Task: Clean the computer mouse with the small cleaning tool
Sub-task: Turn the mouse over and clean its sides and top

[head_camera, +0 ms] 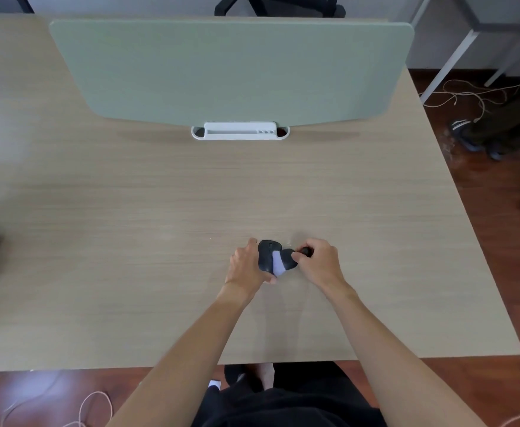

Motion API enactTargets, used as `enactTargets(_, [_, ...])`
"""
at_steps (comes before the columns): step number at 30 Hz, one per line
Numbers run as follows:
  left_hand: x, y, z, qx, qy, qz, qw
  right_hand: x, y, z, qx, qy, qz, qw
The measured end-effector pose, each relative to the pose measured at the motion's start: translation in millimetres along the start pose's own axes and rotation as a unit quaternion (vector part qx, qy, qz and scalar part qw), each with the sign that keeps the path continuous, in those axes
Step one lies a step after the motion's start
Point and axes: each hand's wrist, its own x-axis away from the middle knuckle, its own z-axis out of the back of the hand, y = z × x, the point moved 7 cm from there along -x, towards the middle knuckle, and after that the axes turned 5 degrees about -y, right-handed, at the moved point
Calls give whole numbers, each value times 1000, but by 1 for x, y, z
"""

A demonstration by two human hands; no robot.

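Two bare forearms reach forward over the wooden desk (pixel 129 211), meeting near its front edge. The left hand (pixel 244 266) curls around the dark computer mouse (pixel 268 255), gripping its left side and rear. The right hand (pixel 320 261) pinches the small cleaning tool (pixel 286 258), whose pale head presses against the mouse's right side.

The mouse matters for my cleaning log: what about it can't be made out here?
- Head view: the mouse's left side, hidden by the left hand.
- Head view: the cleaning tool's grip, covered by the right hand.
- Head view: dirt on the mouse, too small to see.
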Motion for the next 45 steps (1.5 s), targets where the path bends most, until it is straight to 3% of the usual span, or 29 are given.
enactTargets(4, [1,1,-1,-14,-8,10,1000,-1,0,15,-41,94,11,995])
enactTargets(7, [2,2,0,-6,-4,18,1000,-5,-7,11,-62,34,6,997])
enactTargets(10, [2,1,0,12,6,25,1000,-9,-12,-2,11,-36,18,999])
enactTargets(14, [2,-3,-3,28,3,19,999,-14,-15,10,46,52,36,997])
enactTargets(16, [0,-4,-3,28,-5,17,999,-15,-19,15,9,48,29,998])
enactTargets(19, [-3,-3,-3,12,-2,10,1000,-15,-24,3,-44,-50,13,998])
enactTargets(22, [-3,-2,-5,10,12,-4,1000,-18,-19,-12,-18,-122,-17,992])
enactTargets(28, [-3,-7,-9,10,36,-16,999,-39,-24,15,14,38,25,999])
enactTargets(32, [-6,-10,-11,21,37,-14,999,-37,-37,0,-60,-86,20,994])
enactTargets(34, [-7,-12,-12,34,38,-10,999,-37,-37,-12,-28,-125,12,992])
enactTargets(40, [-9,-20,-16,54,65,-8,996,-50,-44,-2,9,11,37,999])
enactTargets(45, [-4,-23,-15,91,80,-13,993,-47,-66,-22,-47,-86,36,995])
